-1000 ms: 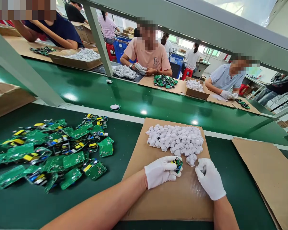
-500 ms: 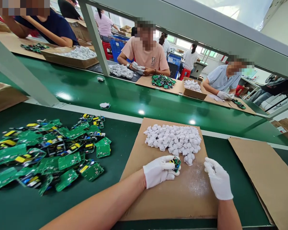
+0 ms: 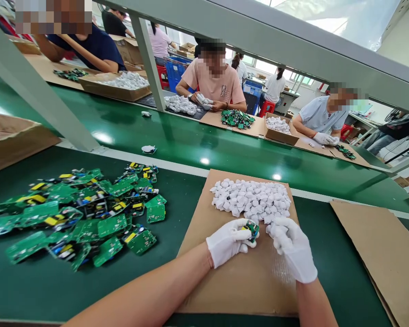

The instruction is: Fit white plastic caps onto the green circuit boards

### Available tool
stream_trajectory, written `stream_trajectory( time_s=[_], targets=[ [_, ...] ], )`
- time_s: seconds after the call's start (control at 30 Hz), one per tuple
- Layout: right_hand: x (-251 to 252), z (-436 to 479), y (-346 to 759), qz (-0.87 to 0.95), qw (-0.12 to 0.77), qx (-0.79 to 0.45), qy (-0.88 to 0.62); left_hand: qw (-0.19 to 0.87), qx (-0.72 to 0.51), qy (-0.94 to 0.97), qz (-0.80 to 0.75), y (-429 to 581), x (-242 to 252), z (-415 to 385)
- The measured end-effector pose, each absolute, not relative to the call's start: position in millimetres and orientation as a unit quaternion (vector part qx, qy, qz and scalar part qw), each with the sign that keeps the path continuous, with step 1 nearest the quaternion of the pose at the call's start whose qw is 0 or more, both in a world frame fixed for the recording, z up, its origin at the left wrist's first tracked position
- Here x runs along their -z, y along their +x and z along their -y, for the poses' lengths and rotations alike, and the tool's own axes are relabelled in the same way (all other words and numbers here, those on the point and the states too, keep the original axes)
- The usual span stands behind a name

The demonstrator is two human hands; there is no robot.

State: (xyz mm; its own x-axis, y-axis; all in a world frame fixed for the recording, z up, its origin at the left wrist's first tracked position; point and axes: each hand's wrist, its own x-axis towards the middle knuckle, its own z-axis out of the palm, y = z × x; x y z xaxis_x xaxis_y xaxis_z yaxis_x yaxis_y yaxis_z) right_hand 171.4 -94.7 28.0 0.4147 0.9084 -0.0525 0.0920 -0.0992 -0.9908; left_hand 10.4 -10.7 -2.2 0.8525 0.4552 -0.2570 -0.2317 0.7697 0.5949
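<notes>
My left hand [image 3: 230,240], in a white glove, is closed on a small green circuit board [image 3: 251,230] with yellow and dark parts on it. The board stands tilted between thumb and fingers, above a flat cardboard sheet [image 3: 204,281]. On that sheet, just beyond my hands, lies a heap of small white pieces [image 3: 250,196]. My right hand [image 3: 291,247], also gloved, is at the near edge of the heap with its fingers curled together. White glove against white pieces hides what its fingertips hold, if anything.
Many loose circuit boards [image 3: 105,222] are spread on the green table at left. Another cardboard sheet [image 3: 378,245] lies at right; a cardboard box [image 3: 17,141] stands far left. A slanted metal frame [image 3: 259,50] crosses above. Co-workers sit across the green belt [image 3: 184,138].
My right hand has moved left and forward to the near edge of the white heap. My left hand still holds the circuit board. The view has shifted slightly left.
</notes>
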Motion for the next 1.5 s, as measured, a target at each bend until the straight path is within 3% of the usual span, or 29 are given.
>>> stream_trajectory(
  time_s=[0.23, 0.5, 0.73, 0.93, 1.1, 1.23, 1.5],
  targets=[
    [-9, 84, 164, 0.400, 0.498, -0.402, -0.656, 0.883, -0.245, 0.313, -0.248, 11, -1, 8],
    [0, 84, 170, 0.513, 0.540, -0.301, -0.596, 0.888, -0.246, 0.294, -0.252, 14, 2, 8],
    [-1, 89, 168, 0.398, 0.576, -0.365, -0.613, 0.894, -0.237, 0.292, -0.243, 12, 1, 7],
    [1, 86, 164, 0.418, 0.585, -0.321, -0.617, 0.918, -0.228, 0.242, -0.218, 13, 7, 6],
    [0, 89, 163, 0.399, 0.531, -0.356, -0.658, 0.913, -0.228, 0.250, -0.227, 14, 10, 7],
    [3, 90, 167, 0.459, 0.534, -0.289, -0.649, 0.907, -0.238, 0.254, -0.238, 14, 9, 7],
    [6, 88, 160, 0.535, 0.459, -0.180, -0.686, 0.863, -0.254, 0.341, -0.272, 16, 6, 9]
  ],
)
